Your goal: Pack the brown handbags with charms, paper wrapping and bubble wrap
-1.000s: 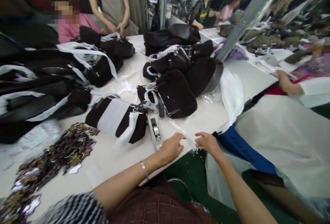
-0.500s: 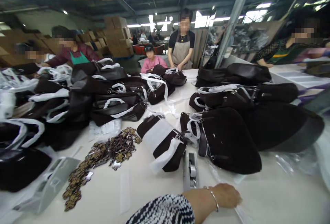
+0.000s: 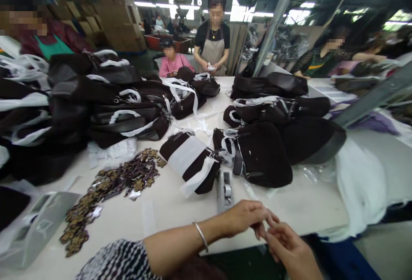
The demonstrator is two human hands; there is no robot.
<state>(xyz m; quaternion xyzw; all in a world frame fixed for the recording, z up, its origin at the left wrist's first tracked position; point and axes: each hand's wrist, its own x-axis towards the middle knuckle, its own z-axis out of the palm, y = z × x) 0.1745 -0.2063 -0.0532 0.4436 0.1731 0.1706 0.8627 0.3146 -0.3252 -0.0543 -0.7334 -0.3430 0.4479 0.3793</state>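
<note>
Tape dispenser point(image 3: 225, 191), long axis near-to-far

left sleeve point(image 3: 117, 262): black-and-white, wavy pattern | left-wrist bangle point(image 3: 201, 237): slim, silver | lower garment point(image 3: 195, 269): dark brownish

Lower centre: left forearm point(image 3: 174, 244) slants up rightward; left hand point(image 3: 243, 219) palm down, fingers bent. Lower right: right hand point(image 3: 288, 245), fingers curled toward the left's; contact unclear.
</note>
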